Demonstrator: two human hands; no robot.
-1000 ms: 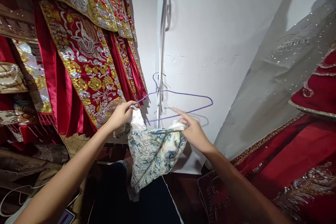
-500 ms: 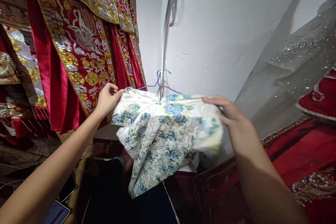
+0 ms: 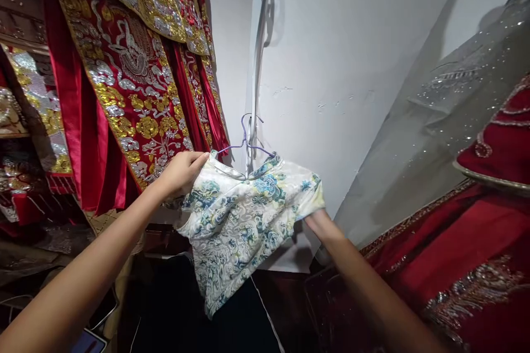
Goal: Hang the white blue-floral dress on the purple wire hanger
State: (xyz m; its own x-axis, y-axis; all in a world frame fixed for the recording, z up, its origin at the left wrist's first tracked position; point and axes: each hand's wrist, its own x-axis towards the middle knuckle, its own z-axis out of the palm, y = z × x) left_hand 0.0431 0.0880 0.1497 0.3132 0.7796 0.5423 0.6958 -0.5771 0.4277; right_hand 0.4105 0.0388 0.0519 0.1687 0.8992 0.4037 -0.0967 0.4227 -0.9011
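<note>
A white short-sleeved blouse [image 3: 248, 226] with a blue, green and yellow flower pattern hangs in front of me on a thin purple hanger [image 3: 260, 149]. The hanger's hook sticks up above the blouse's neckline. At the left shoulder, my left hand [image 3: 184, 171] is closed on the cloth, thumb towards the collar. My right hand [image 3: 317, 222] reaches up into the sleeve on the right. Its fingers are hidden inside, and only the wrist end shows below the sleeve opening.
Red garments [image 3: 136, 66] with gold and silver embroidery hang at the left. A pale wall and a metal rail [image 3: 257, 44] stand behind the blouse. Sheer sparkling fabric [image 3: 434, 121] and a red dress [image 3: 467, 237] are at the right. A phone [image 3: 89, 342] lies at lower left.
My right hand has left the top of the right shoulder and gone into the sleeve from below. My left hand moved slightly right and down, still holding the shoulder. The blouse's neckline now hangs more open.
</note>
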